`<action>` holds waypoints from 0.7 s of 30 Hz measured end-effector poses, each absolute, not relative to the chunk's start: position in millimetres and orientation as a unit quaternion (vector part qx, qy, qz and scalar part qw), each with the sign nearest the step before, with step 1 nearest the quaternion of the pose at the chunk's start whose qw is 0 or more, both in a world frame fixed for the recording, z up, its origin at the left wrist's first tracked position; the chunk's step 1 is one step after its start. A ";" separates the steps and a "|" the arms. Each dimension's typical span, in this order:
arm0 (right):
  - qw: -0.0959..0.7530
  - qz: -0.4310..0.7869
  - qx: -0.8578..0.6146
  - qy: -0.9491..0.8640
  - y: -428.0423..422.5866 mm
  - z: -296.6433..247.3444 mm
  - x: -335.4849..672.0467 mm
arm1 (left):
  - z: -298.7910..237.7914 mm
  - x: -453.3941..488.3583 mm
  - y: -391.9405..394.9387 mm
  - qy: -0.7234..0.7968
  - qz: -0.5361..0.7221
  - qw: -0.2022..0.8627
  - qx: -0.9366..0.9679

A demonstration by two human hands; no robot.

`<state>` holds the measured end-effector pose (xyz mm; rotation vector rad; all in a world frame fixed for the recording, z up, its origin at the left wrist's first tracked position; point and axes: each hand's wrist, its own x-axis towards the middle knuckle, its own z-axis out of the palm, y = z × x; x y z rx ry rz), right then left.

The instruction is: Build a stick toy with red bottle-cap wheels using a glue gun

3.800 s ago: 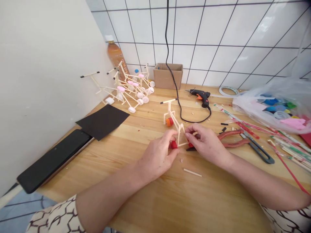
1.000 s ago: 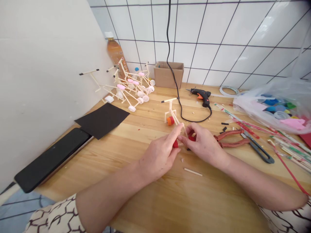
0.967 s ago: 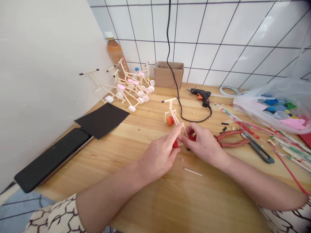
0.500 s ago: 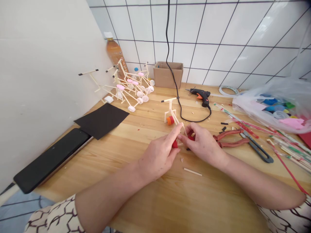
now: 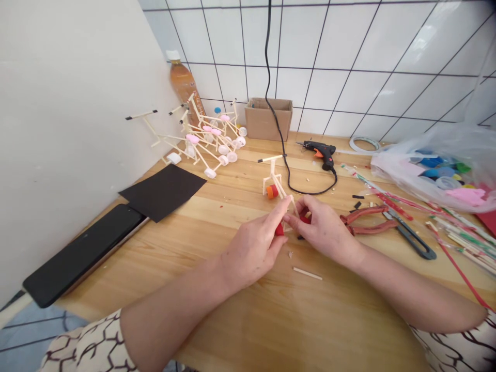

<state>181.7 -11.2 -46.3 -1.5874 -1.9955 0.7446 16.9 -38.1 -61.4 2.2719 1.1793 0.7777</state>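
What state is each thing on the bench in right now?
Left hand, gripping the stick frame beside a red cap.
Right hand, pinching a second red cap.
Orange cap, fixed on the frame.
Glue gun, lying down, cord attached.
Pliers, closed.
Box, open.
Bottle, upright, capped.

wooden tabletop (image 5: pixel 240 330), stick-and-cap figures (image 5: pixel 209 147), hot glue gun (image 5: pixel 320 150), red-handled pliers (image 5: pixel 366 221)
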 end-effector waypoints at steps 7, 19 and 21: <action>0.236 0.269 -0.582 -0.731 -11.3 -45.5 182.5 | -60.9 17.1 -38.4 0.428 0.286 0.229 0.826; 0.247 0.361 -0.551 -0.711 -11.8 -29.6 191.1 | -61.9 16.9 -37.9 0.426 0.290 0.224 0.827; 0.239 0.367 -0.551 -0.710 -11.1 -28.3 194.1 | -61.4 17.0 -37.9 0.426 0.288 0.224 0.828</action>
